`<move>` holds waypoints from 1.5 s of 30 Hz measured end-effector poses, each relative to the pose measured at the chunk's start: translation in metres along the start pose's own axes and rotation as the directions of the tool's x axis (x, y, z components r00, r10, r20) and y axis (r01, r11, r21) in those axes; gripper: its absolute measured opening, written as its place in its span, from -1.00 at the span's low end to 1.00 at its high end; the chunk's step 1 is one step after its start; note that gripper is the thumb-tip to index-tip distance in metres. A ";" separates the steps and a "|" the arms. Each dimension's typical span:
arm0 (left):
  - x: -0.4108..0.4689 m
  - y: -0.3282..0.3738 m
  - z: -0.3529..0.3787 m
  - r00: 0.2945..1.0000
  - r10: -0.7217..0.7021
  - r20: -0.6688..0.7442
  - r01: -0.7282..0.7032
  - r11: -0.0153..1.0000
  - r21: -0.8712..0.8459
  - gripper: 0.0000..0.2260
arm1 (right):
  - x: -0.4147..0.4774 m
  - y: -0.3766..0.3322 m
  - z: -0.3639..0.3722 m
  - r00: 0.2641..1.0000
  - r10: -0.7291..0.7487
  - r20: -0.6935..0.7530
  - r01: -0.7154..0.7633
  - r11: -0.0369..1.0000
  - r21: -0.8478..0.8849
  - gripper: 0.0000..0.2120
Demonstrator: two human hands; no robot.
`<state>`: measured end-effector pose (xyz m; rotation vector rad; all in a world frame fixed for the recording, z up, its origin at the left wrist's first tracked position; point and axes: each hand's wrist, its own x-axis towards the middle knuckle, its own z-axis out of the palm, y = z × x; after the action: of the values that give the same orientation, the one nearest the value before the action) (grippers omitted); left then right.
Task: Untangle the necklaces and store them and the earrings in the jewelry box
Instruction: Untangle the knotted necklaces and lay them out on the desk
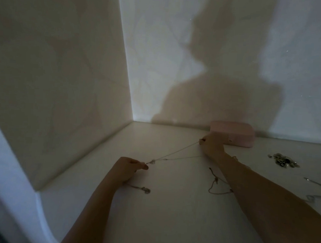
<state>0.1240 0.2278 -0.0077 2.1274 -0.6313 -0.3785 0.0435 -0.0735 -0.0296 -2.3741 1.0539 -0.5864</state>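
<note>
Dim shot, kinda blurry. Left hand (130,168) clenched, fingertips pinching one end of thin necklace chain (176,151). Right hand (212,143) pinching other end, just in front of pink jewelry box (234,133). Chain pulled taut between hands in two strands, low over white tabletop (170,222). Box closed, sits against back wall (196,49). Second necklace (217,186) loose on tabletop, partly under right forearm. Earring pile (283,160) right of box, well apart from hands. Another chain (316,190) at right edge. Short pendant bit (144,189) trails below left hand; can't tell which necklace.
</note>
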 end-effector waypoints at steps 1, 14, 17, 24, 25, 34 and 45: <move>0.000 0.000 0.001 1.000 0.002 -0.017 -0.001 1.000 0.023 -0.87 | 0.000 -0.001 0.002 1.000 -0.009 -0.005 0.009 1.000 -0.008 -0.70; 0.017 -0.008 -0.004 0.942 -0.192 -0.276 0.177 0.981 -0.077 -0.73 | -0.005 -0.008 0.012 0.994 -0.063 -0.090 0.051 0.991 -0.125 -0.75; 0.009 -0.003 -0.004 0.956 -0.083 -0.283 0.072 0.996 -0.048 -0.74 | -0.004 -0.005 0.013 0.993 -0.058 -0.100 0.048 0.995 -0.092 -0.74; 0.004 0.007 -0.002 0.987 -0.077 -0.138 -0.002 0.867 -0.498 -0.76 | 0.001 -0.010 -0.006 0.998 0.052 -0.038 -0.031 0.908 0.419 -0.81; 0.004 0.012 -0.001 0.990 -0.097 -0.098 0.020 0.805 -0.594 -0.75 | -0.001 -0.012 -0.013 0.995 0.085 -0.043 -0.051 0.856 0.515 -0.80; -0.004 0.014 -0.002 1.000 0.023 0.021 -0.004 0.758 -0.652 -0.75 | -0.014 -0.025 -0.052 0.998 0.030 0.055 -0.063 0.541 0.839 -0.86; -0.025 0.031 -0.004 0.990 0.091 0.107 0.011 0.707 -0.707 -0.79 | -0.107 -0.050 -0.035 0.893 -0.350 0.284 0.097 0.765 0.637 -0.89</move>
<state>0.0960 0.2289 0.0211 1.3449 -0.4938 -0.6309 -0.0133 0.0295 0.0070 -1.9176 0.3135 -0.4221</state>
